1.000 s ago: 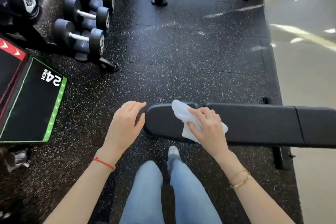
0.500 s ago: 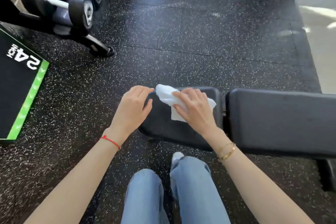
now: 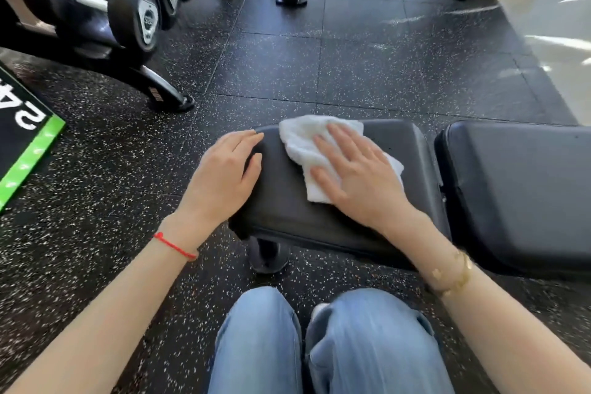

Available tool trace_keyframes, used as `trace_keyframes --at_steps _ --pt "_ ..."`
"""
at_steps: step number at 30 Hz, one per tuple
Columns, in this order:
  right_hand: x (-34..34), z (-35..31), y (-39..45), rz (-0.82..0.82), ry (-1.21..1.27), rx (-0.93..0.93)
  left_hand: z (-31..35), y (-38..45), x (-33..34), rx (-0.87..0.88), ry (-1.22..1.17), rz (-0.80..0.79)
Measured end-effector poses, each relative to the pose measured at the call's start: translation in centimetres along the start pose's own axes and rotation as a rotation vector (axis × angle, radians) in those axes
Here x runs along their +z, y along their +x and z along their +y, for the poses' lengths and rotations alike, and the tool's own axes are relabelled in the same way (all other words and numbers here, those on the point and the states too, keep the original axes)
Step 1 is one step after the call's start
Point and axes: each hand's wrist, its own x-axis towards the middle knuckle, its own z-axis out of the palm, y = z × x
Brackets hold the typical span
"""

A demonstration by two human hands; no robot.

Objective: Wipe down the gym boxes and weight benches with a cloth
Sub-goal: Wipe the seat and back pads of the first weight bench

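Since a moment ago, our right hand (image 3: 358, 176) has flattened on the cloth (image 3: 307, 144) atop the seat pad (image 3: 287, 211), our relaxed left hand (image 3: 224, 176) rests on its edge, dumbbell rack (image 3: 128, 41) beyond.

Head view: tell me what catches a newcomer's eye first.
The white cloth stands out, pressed flat under the right hand on the black bench seat at center. The left hand rests on the seat's left end. Dumbbells sit on a rack at upper left.

A gym: speckled black rubber floor tiles (image 3: 367, 73), a dumbbell rack (image 3: 96, 19), a padded weight bench (image 3: 511, 189), a green-edged plyo box (image 3: 28, 144).
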Motion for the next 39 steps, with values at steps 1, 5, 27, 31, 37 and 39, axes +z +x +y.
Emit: trace_keyframes --at_steps 1,5,27,31,37,39 --pt "-0.2 -0.1 1.2 -0.029 -0.003 0.027 0.2 0.2 0.2 -0.021 -0.014 0.001" --pt "-0.5 -1.5 1.5 -0.114 -0.042 -0.037 0.7 0.6 0.9 -0.095 -0.044 0.027" --pt "-1.2 4.4 -2.4 -0.064 -0.085 0.164 0.2 0.8 2.9 -0.177 -0.113 0.172" --pt "-0.5 1.3 2.8 -0.083 -0.085 0.123 0.2 0.7 2.8 -0.184 -0.119 0.166" --pt "0.6 0.0 -4.7 -0.035 -0.049 -0.083 -0.4 0.3 2.6 -0.171 -0.16 0.155" --pt "0.1 1.6 -4.1 -0.058 -0.04 -0.013 -0.6 0.2 2.6 -0.173 -0.169 0.166"
